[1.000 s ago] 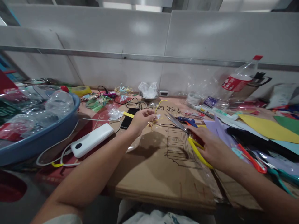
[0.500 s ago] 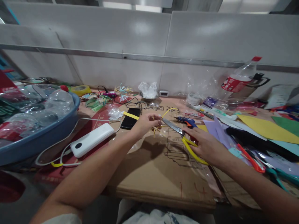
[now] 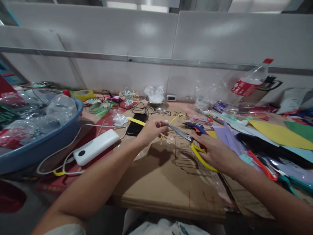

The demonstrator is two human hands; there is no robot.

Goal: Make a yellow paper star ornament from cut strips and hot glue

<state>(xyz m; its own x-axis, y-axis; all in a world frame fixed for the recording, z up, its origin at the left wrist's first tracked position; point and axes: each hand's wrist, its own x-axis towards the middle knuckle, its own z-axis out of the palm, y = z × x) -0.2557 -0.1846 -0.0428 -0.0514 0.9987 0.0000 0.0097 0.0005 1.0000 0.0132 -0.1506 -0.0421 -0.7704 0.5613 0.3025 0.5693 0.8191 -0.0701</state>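
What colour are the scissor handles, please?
The scissor handles are yellow, showing best in the head view.

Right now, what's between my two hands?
In the head view, the scissors reach from your right hand toward your left hand, with a yellow strip beside their tips.

Left hand (image 3: 154,131) pinching thin yellow strip (image 3: 174,118), right hand (image 3: 212,149) holding yellow-handled scissors (image 3: 187,137) beside it, brown cardboard (image 3: 156,186) beneath
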